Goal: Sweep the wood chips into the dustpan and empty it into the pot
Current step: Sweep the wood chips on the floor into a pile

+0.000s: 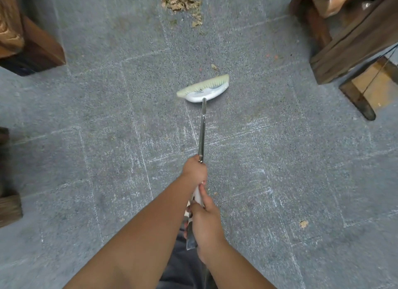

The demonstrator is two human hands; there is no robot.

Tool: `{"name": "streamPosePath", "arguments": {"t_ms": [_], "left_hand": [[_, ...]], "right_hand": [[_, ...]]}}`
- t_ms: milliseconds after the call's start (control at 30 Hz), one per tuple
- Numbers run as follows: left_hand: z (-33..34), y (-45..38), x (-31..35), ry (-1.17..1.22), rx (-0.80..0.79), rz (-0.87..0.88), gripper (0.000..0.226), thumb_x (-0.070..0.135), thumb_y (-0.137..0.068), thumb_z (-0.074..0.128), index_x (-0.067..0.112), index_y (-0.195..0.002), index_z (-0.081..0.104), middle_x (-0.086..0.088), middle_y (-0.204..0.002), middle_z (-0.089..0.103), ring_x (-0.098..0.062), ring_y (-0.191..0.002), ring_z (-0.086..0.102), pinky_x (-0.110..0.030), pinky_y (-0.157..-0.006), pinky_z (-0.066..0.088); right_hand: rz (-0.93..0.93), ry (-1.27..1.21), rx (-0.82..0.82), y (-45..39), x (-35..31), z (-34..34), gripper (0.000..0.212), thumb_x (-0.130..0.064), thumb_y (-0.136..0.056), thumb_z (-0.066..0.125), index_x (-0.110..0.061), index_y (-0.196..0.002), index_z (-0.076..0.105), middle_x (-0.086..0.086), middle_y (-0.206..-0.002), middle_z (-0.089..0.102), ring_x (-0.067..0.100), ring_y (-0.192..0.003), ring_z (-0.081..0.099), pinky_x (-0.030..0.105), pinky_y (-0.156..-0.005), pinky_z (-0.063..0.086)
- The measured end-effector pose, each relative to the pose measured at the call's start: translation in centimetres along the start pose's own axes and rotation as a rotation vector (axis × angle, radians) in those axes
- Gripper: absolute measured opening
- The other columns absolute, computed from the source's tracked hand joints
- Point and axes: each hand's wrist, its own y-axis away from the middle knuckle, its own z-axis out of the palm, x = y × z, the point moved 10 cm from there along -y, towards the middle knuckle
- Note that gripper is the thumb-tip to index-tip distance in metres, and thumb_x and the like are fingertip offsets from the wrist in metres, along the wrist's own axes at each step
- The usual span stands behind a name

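A broom with a white head and pale green bristles (pixel 203 88) stands on the grey stone floor, its metal handle (pixel 202 133) running back toward me. My left hand (pixel 195 170) grips the handle higher along the shaft. My right hand (pixel 204 222) grips the white patterned end of the handle closer to my body. A pile of tan wood chips (pixel 182 1) lies at the top of the view, well beyond the bristles. Single chips lie near the broom head (pixel 214 67) and at the lower right (pixel 303 223). No dustpan or pot is in view.
Dark wooden furniture legs stand at the upper left (pixel 41 47) and upper right (pixel 349 54). A wooden frame with a cord (pixel 366 90) sits on the floor at right. More wood blocks (pixel 8 207) line the left edge.
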Motion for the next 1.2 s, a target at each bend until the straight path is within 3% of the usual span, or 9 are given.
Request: {"name": "streamPosePath", "arguments": {"t_ms": [67, 200, 367, 500, 600, 733, 900, 1067, 1200], "left_hand": [[-0.8, -2.1, 2.5, -0.013, -0.002, 0.008, 0.027, 0.000, -0.091, 0.037, 0.006, -0.108, 0.056, -0.017, -0.074, 0.056, -0.028, -0.054, 0.052, -0.036, -0.053, 0.049], [-3.2, -6.6, 8.0, -0.075, 0.011, 0.027, 0.031, 0.003, -0.090, 0.039, 0.004, -0.116, 0.057, -0.030, -0.097, 0.066, -0.047, -0.082, 0.066, -0.049, -0.073, 0.056], [-6.1, -11.9, 15.0, -0.037, 0.029, 0.046, 0.029, -0.002, -0.089, 0.039, -0.004, -0.112, 0.057, -0.023, -0.078, 0.058, -0.029, -0.056, 0.052, -0.045, -0.062, 0.052], [-8.0, -15.5, 19.9, -0.032, 0.050, 0.067, 0.035, -0.003, -0.091, 0.041, 0.000, -0.123, 0.053, -0.028, -0.086, 0.065, -0.023, -0.048, 0.050, -0.033, -0.050, 0.047], [-9.4, -18.2, 23.6, 0.002, 0.064, 0.064, 0.033, -0.006, -0.090, 0.041, -0.002, -0.119, 0.055, -0.016, -0.065, 0.057, -0.021, -0.044, 0.049, -0.030, -0.046, 0.044], [-10.6, -21.0, 28.0, 0.032, 0.084, 0.023, 0.042, -0.008, -0.090, 0.040, 0.001, -0.130, 0.049, -0.012, -0.059, 0.051, -0.015, -0.032, 0.047, -0.024, -0.036, 0.041], [-11.3, -22.0, 31.9, 0.037, 0.118, 0.024, 0.043, -0.005, -0.090, 0.040, 0.003, -0.131, 0.048, -0.010, -0.059, 0.052, -0.019, -0.041, 0.046, -0.025, -0.040, 0.042], [-11.6, -19.9, 31.8, 0.061, 0.195, 0.081, 0.020, 0.002, -0.089, 0.043, 0.004, -0.102, 0.059, -0.011, -0.067, 0.055, -0.026, -0.053, 0.051, -0.035, -0.056, 0.046], [-11.5, -17.3, 29.6, 0.144, 0.185, 0.060, 0.021, 0.003, -0.089, 0.044, 0.016, -0.099, 0.058, -0.008, -0.066, 0.055, -0.022, -0.051, 0.049, -0.033, -0.053, 0.044]], "right_hand": [[-0.010, 0.009, 0.038, -1.9, -2.4, 0.8, 0.059, -0.007, -0.096, 0.046, -0.055, -0.129, 0.048, 0.006, -0.068, 0.058, 0.023, -0.050, 0.052, 0.025, -0.039, 0.042], [-0.022, 0.064, 0.057, -6.1, -7.8, 3.3, 0.059, -0.009, -0.093, 0.045, -0.053, -0.132, 0.049, 0.005, -0.064, 0.057, 0.020, -0.045, 0.052, 0.026, -0.039, 0.044], [-0.064, 0.071, 0.019, -10.6, -15.2, 6.5, 0.060, -0.010, -0.094, 0.044, -0.051, -0.137, 0.045, 0.000, -0.061, 0.055, 0.019, -0.045, 0.049, 0.025, -0.038, 0.042], [-0.061, 0.045, -0.005, -14.3, -20.0, 8.4, 0.058, -0.008, -0.094, 0.043, -0.048, -0.136, 0.047, 0.002, -0.061, 0.052, 0.020, -0.046, 0.046, 0.026, -0.042, 0.039], [-0.051, 0.026, -0.033, -17.1, -23.7, 9.7, 0.059, -0.008, -0.094, 0.044, -0.052, -0.132, 0.051, 0.003, -0.063, 0.053, 0.018, -0.043, 0.044, 0.026, -0.042, 0.041], [-0.038, 0.044, -0.065, -19.9, -28.6, 10.8, 0.059, -0.007, -0.094, 0.042, -0.048, -0.137, 0.047, 0.004, -0.067, 0.052, 0.018, -0.042, 0.044, 0.026, -0.043, 0.040], [-0.064, 0.113, -0.052, -20.7, -32.9, 11.0, 0.059, -0.013, -0.092, 0.044, -0.052, -0.136, 0.045, -0.004, -0.071, 0.059, 0.014, -0.039, 0.049, 0.028, -0.045, 0.044], [-0.103, 0.158, -0.044, -18.0, -33.4, 10.2, 0.062, -0.009, -0.089, 0.046, -0.055, -0.131, 0.050, -0.001, -0.066, 0.061, 0.015, -0.042, 0.048, 0.025, -0.040, 0.041], [-0.095, 0.158, -0.042, -15.7, -31.9, 9.8, 0.065, -0.004, -0.088, 0.046, -0.050, -0.133, 0.053, 0.001, -0.071, 0.066, 0.018, -0.043, 0.048, 0.024, -0.039, 0.042]]}}
